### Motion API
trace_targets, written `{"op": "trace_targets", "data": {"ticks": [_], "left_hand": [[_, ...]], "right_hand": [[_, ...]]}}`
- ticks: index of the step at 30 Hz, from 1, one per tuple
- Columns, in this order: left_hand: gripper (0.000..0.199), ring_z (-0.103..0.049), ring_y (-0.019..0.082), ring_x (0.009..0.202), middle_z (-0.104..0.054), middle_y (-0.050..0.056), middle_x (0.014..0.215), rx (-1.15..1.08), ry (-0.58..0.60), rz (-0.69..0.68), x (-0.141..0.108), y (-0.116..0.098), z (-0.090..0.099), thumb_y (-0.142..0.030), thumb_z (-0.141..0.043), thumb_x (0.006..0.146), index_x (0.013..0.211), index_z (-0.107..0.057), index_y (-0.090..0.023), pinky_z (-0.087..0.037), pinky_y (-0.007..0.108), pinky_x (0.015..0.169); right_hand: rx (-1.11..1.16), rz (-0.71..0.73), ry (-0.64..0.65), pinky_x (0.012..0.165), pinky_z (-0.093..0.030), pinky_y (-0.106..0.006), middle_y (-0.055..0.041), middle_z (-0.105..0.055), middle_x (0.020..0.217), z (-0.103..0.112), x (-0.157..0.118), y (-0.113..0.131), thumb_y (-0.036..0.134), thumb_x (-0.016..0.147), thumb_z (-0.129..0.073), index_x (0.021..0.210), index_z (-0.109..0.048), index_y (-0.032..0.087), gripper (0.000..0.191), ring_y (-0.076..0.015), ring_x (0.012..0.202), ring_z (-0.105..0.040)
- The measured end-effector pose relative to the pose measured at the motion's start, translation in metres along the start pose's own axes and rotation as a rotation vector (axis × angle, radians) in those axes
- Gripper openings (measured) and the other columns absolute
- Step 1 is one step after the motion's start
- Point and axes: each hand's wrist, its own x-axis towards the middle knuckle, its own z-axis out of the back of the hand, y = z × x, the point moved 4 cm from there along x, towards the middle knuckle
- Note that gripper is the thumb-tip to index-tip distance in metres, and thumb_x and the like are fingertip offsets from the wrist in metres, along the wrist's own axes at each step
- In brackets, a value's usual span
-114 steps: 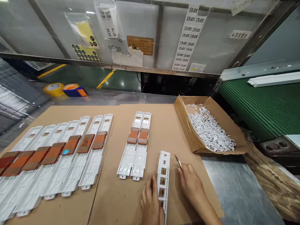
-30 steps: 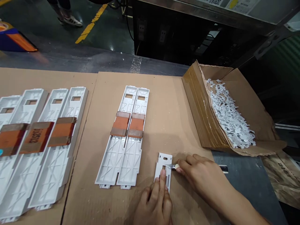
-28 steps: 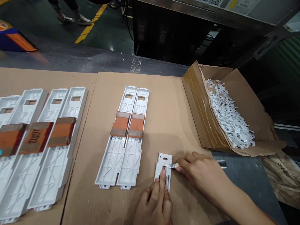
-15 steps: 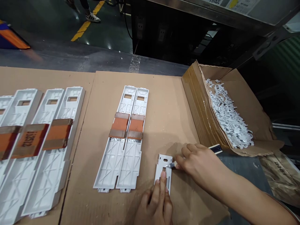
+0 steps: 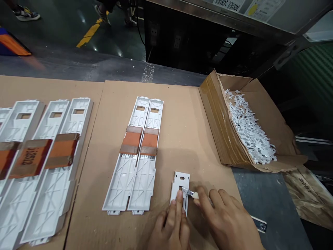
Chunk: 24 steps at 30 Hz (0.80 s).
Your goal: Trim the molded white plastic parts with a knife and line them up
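My left hand rests on the lower end of a white plastic panel, its fingers pressing the panel flat on brown cardboard. My right hand grips a craft knife with a pale handle. Its metal blade reaches into a small rectangular window in the panel. The fingers of my left hand hide the panel's lowest part.
Long white panels with orange-brown tape bands lie in rows to the left. A cardboard box of white plastic scraps stands at right. A dark strip with a metal end lies beyond my right hand on grey steel. People's feet show on the floor beyond.
My right hand has dropped lower and turned, with the blade still at the window. The dark strip has swung down with it. My left hand stays on the panel, and the view has shifted slightly.
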Motion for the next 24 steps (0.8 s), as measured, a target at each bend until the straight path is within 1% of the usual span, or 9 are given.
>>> {"op": "trace_targets", "data": {"ticks": [3,8,12,14,18,24], "left_hand": [[0.027,-0.048,0.023,0.112,-0.061,0.016,0.115,0.006,0.012,-0.022,0.0,-0.001,-0.001,-0.017,-0.046,0.075,0.095,-0.064,-0.01,-0.036,0.034,0.08],[0.028,-0.047,0.023,0.114,-0.06,0.016,0.118,0.007,0.039,-0.006,-0.001,0.0,-0.001,-0.019,-0.046,0.076,0.096,-0.064,-0.01,-0.036,0.035,0.08],[0.029,-0.048,0.023,0.113,-0.06,0.016,0.118,0.018,0.043,-0.026,-0.001,0.0,-0.002,-0.02,-0.047,0.076,0.097,-0.064,-0.01,-0.036,0.034,0.079],[0.029,-0.048,0.023,0.112,-0.06,0.015,0.117,0.022,0.042,-0.035,0.0,0.0,-0.001,-0.02,-0.047,0.075,0.097,-0.064,-0.011,-0.036,0.035,0.078],[0.027,-0.05,0.023,0.11,-0.062,0.015,0.115,0.023,0.0,-0.015,0.001,0.0,0.001,-0.018,-0.046,0.075,0.095,-0.064,-0.011,-0.037,0.034,0.077],[0.025,-0.053,0.022,0.106,-0.063,0.015,0.112,0.004,-0.08,0.004,0.002,-0.001,-0.001,-0.015,-0.044,0.076,0.089,-0.065,-0.011,-0.037,0.033,0.075]], "right_hand": [[0.014,-0.03,-0.012,0.062,-0.031,-0.032,-0.0032,-0.052,0.07,0.0,-0.001,-0.003,0.025,0.089,-0.047,0.106,-0.058,0.017,0.022,-0.0198,0.065,-0.048],[0.052,-0.047,-0.019,0.063,-0.03,-0.032,-0.003,-0.053,0.071,-0.003,0.0,-0.006,0.025,0.093,-0.04,0.103,-0.059,0.019,0.023,-0.0193,0.065,-0.048],[0.071,-0.081,-0.003,0.063,-0.029,-0.032,-0.0038,-0.055,0.072,-0.004,0.002,-0.004,0.027,0.095,-0.035,0.102,-0.06,0.019,0.027,-0.0196,0.065,-0.049],[0.091,-0.105,-0.037,0.062,-0.028,-0.032,-0.0042,-0.055,0.071,-0.004,0.003,-0.003,0.028,0.096,-0.029,0.098,-0.062,0.02,0.033,-0.0198,0.064,-0.049],[0.119,-0.15,-0.119,0.06,-0.027,-0.032,-0.0044,-0.054,0.067,-0.006,0.005,-0.002,0.027,0.098,-0.02,0.091,-0.062,0.021,0.043,-0.0199,0.062,-0.048],[0.125,-0.138,-0.092,0.059,-0.028,-0.031,-0.0038,-0.055,0.068,-0.01,0.007,-0.004,0.028,0.098,-0.02,0.093,-0.061,0.021,0.042,-0.0195,0.061,-0.051]]}}
